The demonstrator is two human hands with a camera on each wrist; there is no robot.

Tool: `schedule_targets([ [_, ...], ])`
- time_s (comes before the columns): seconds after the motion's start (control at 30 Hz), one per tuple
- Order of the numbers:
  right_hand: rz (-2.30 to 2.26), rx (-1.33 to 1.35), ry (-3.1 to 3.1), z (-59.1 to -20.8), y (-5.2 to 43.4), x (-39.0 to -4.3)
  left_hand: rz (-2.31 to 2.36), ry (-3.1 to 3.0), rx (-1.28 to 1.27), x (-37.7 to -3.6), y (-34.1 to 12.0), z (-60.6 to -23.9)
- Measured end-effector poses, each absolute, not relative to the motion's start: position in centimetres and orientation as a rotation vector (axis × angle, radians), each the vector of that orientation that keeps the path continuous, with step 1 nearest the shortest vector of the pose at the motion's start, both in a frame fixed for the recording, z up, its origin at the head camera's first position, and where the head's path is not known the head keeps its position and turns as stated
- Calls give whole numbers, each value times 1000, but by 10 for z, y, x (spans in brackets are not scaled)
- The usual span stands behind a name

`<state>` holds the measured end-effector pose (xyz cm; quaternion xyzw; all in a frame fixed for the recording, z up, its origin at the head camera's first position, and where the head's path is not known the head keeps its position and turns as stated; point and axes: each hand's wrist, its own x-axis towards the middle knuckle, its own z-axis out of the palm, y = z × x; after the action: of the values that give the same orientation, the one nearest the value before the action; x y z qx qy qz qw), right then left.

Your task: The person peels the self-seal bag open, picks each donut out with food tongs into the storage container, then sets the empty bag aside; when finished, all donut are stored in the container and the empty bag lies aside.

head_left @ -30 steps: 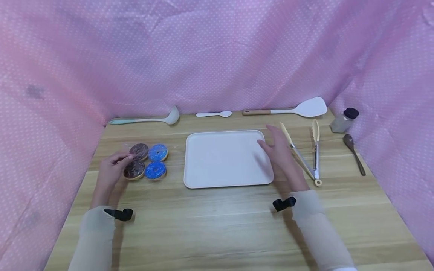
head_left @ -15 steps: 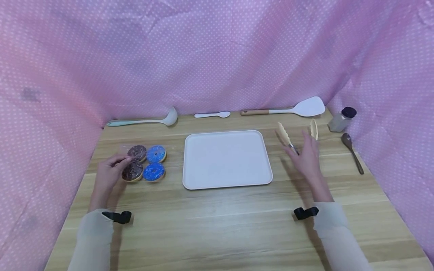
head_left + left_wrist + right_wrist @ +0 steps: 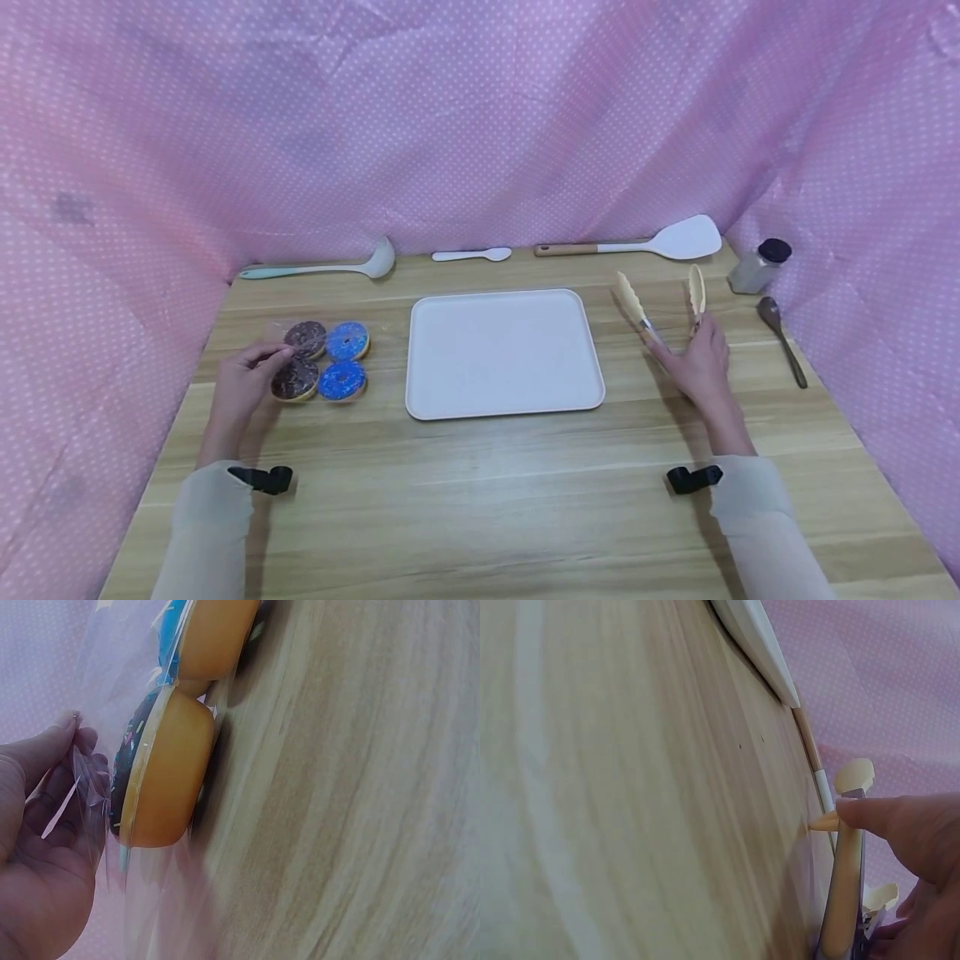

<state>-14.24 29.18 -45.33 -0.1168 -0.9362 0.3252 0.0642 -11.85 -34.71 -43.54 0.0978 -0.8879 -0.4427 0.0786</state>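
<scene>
Two chocolate-brown toy donuts (image 3: 295, 381) and two blue ones (image 3: 343, 380) lie in a two-by-two cluster on the left of the table, inside a clear plastic bag (image 3: 154, 900). My left hand (image 3: 238, 387) pinches the bag's edge between thumb and fingers beside the brown pair. On the right, my right hand (image 3: 705, 367) grips a pair of kitchen tongs (image 3: 630, 297) with cream tips, spread apart and pointing away. In the right wrist view the thumb (image 3: 874, 814) presses one tong arm while the fingers sit at the other. The tongs' rear end is hidden by the hand.
A white rectangular tray (image 3: 506, 354) sits between the hands. Along the back lie a ladle (image 3: 318, 269), a small white spoon (image 3: 472, 254) and a white spatula (image 3: 686, 239). Right of the tongs are a black-lidded jar (image 3: 757, 268) and a dark spoon (image 3: 783, 343). Pink dotted cloth (image 3: 480, 125) surrounds the table.
My right hand has moved from the tray's right edge over to the tongs and closed around their arms. My left hand has kept its pinch on the bag, nearly still.
</scene>
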Motion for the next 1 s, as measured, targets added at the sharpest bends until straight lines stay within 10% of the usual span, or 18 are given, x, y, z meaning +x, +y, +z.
schedule_targets([
  [0.53, 1081, -531, -2896, -454, 292, -143, -1340, -2695, 273, -119, -346, -430],
  [1.0, 1028, -24, -2849, -422, 245, -154, -1376, -2678, 231, -120, -350, -431],
])
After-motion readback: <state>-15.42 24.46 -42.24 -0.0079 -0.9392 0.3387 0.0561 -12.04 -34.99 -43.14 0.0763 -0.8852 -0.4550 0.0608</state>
